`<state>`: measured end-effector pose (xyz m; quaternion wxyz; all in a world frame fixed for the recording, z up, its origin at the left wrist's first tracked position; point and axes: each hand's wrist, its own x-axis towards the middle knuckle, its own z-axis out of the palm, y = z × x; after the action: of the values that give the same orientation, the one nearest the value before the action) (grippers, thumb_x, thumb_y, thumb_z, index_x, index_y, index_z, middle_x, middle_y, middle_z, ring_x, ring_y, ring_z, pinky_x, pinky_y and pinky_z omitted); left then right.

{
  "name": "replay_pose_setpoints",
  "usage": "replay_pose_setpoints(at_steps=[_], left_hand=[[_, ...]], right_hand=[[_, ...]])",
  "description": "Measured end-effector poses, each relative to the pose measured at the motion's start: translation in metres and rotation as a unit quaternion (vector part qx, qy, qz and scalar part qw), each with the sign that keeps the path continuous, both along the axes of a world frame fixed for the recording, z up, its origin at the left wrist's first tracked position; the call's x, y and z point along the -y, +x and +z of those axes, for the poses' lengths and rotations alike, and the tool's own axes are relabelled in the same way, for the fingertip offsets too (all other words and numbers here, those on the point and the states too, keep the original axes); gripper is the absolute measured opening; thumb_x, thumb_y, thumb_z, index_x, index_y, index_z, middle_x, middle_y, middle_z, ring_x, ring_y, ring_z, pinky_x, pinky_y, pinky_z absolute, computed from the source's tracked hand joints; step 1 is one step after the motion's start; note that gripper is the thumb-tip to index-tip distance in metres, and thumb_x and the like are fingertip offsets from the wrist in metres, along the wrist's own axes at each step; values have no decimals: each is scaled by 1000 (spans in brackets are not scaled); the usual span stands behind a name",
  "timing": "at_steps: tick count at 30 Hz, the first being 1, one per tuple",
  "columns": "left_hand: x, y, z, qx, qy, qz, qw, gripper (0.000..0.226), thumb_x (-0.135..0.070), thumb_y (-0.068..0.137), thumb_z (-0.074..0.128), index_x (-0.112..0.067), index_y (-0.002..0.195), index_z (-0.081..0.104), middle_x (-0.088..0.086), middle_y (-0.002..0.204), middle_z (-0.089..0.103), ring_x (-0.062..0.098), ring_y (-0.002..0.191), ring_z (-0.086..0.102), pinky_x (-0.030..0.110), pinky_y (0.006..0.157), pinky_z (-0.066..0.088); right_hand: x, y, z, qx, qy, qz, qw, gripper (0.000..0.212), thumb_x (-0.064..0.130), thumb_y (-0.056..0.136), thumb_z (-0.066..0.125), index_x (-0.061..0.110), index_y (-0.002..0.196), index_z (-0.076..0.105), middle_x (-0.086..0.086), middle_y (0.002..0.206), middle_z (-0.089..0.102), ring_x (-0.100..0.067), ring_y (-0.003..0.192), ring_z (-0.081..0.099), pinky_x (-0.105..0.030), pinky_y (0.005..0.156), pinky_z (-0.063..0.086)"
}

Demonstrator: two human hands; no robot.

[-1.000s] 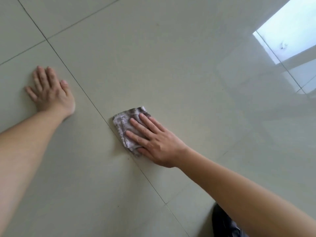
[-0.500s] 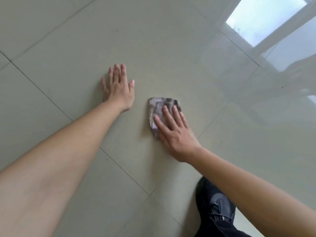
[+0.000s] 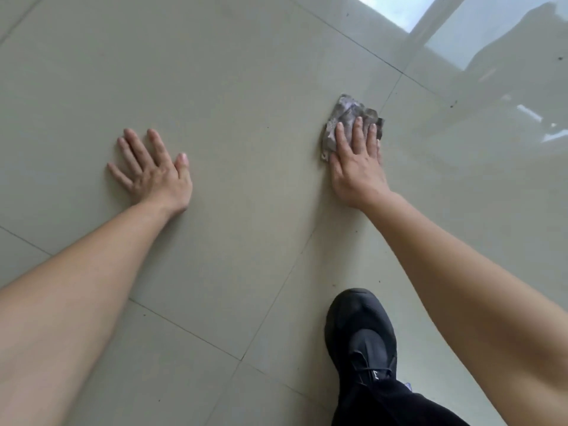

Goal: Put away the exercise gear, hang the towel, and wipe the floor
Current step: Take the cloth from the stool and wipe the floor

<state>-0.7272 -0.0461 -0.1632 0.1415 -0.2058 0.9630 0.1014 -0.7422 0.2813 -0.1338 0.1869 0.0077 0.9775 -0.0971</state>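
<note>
a: where's the cloth (image 3: pixel 349 113) right now?
b: on the tiled floor (image 3: pixel 246 81), up on the right side of the view. it's crumpled, grey with a mottled pattern, and it lies over a grout line between two tiles, near a bright reflection in the glossy surface.
a: and the right hand (image 3: pixel 358 167)?
b: laid flat on the near half of the cloth. the fingers (image 3: pixel 356 133) are straight and close together, pressing down. none of them curls round the fabric. the far part of the cloth sticks out beyond the fingertips.
a: the left hand (image 3: pixel 152 173)?
b: well apart from the cloth, palm down on a bare tile. the fingers are spread and straight, the thumb points out toward the right. it holds nothing and simply rests on the floor, the forearm stretched out behind it.
a: anything else down there?
b: a black lace-up shoe (image 3: pixel 359 330) at the bottom right, toe pointing up the view, just beside the right forearm, with a dark trouser leg (image 3: pixel 393 407) behind it. a few small dark specks dot the tiles near the reflection.
</note>
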Motion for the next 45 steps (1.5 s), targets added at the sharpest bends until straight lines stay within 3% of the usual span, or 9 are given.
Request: replay_pose_setpoints(at_steps=[8, 14, 19, 23, 29, 34, 38, 41, 45], left_hand=[[2, -4, 6, 42, 24, 4, 999, 70, -46, 103, 27, -15, 158, -3, 14, 163, -19, 27, 150, -20, 59, 117, -10], [3, -7, 7, 66, 33, 4, 997, 72, -47, 103, 29, -16, 157, -6, 14, 162, -22, 26, 149, -23, 58, 116, -11], [-2, -11, 7, 69, 29, 1, 997, 73, -48, 102, 28, -16, 157, -8, 13, 162, -23, 26, 149, -24, 57, 116, -12], [1, -7, 9, 85, 29, 5, 996, 74, -50, 102, 28, -16, 157, -9, 12, 162, -24, 26, 149, -24, 57, 116, -12], [2, -11, 14, 102, 44, 10, 994, 76, -52, 101, 29, -20, 157, -11, 10, 161, -28, 24, 147, -28, 55, 116, -14], [-1, -12, 14, 102, 37, 6, 994, 77, -52, 101, 30, -19, 156, -13, 10, 160, -29, 25, 147, -29, 56, 115, -14], [-3, -13, 12, 94, 37, 0, 995, 78, -51, 101, 30, -18, 156, -12, 11, 160, -28, 25, 147, -28, 57, 115, -14], [-1, -10, 11, 85, 32, -1, 996, 78, -51, 101, 31, -16, 156, -11, 12, 161, -27, 26, 148, -26, 58, 115, -13], [-1, -11, 12, 81, 32, -7, 996, 79, -51, 101, 32, -16, 156, -11, 12, 161, -26, 27, 148, -25, 58, 115, -13]], right_hand=[[67, 63, -12, -28, -78, 411, 908, 54, 39, 108, 31, 28, 160, 22, -6, 169, 11, -31, 156, -1, -44, 127, 1], [-30, -69, -5, -52, 21, 82, 995, 62, 49, 105, 21, 24, 161, 16, -10, 169, 4, -33, 155, -3, -41, 125, -5], [-43, -138, 6, 17, 36, -155, 987, 64, 47, 105, 25, 27, 162, 4, -10, 169, -10, -38, 154, -13, -48, 125, -6], [61, -100, -3, -17, -14, 47, 999, 61, 47, 105, 31, 31, 161, 13, -12, 169, -5, -41, 153, -14, -50, 124, -8], [109, -40, -12, -36, -72, 381, 921, 55, 44, 105, 33, 29, 158, 28, -10, 167, 15, -37, 155, 3, -40, 126, -6], [-26, -124, -10, -72, 6, 88, 993, 62, 47, 104, 32, 21, 160, 24, -19, 167, 9, -38, 155, 0, -46, 126, -3], [-64, -157, 6, 20, 36, -199, 979, 62, 44, 105, 27, 29, 162, 7, -10, 169, -8, -37, 154, -10, -45, 125, -4], [19, -155, -2, -6, 30, -132, 991, 63, 41, 104, 30, 30, 162, 6, -11, 169, -10, -40, 153, -14, -48, 124, -6], [159, -118, 3, -7, -26, 182, 983, 64, 38, 104, 39, 30, 161, 11, -12, 169, -6, -43, 152, -15, -48, 124, -8]])
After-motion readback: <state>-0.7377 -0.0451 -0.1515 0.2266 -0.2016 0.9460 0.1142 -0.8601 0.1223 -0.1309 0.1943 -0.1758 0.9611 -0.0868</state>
